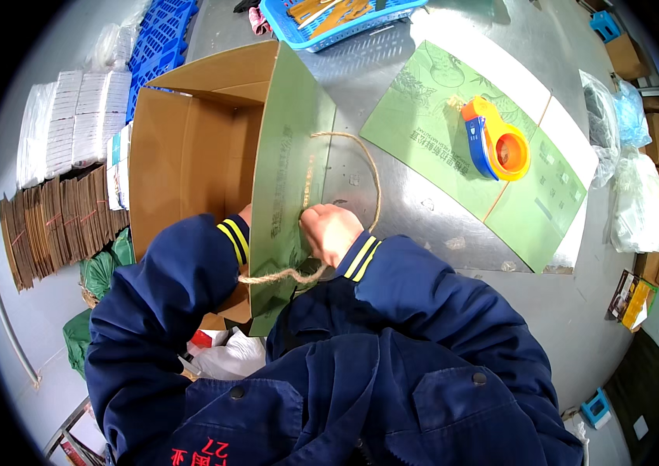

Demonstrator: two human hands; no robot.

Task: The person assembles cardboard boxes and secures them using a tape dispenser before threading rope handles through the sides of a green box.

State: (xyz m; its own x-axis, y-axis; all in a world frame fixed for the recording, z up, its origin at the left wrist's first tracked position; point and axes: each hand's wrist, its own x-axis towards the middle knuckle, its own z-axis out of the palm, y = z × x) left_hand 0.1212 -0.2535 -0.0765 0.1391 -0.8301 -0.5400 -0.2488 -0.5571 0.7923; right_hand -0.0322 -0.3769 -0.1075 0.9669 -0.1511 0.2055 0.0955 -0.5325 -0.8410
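A cardboard box point(193, 155) with brown inner walls and a green printed outer side point(290, 155) stands open on its side in front of me. My right hand point(331, 233) is closed against the green side, its fingertips pinching a twisted rope point(378, 182). One loop of that rope bows out to the right of the panel. Another stretch runs below my right hand and over the panel's near edge, beside my left wrist. My left hand point(246, 214) reaches inside the box behind the green panel; only a sliver shows and its fingers are hidden.
On the metal table point(430, 217), a flat green printed cardboard sheet point(422, 116) carries an orange and blue tape dispenser point(496, 140). A blue basket point(329, 35) with tools stands at the far edge. Stacked folded cardboard point(57, 221) lies left; plastic bags point(640, 202) hang right.
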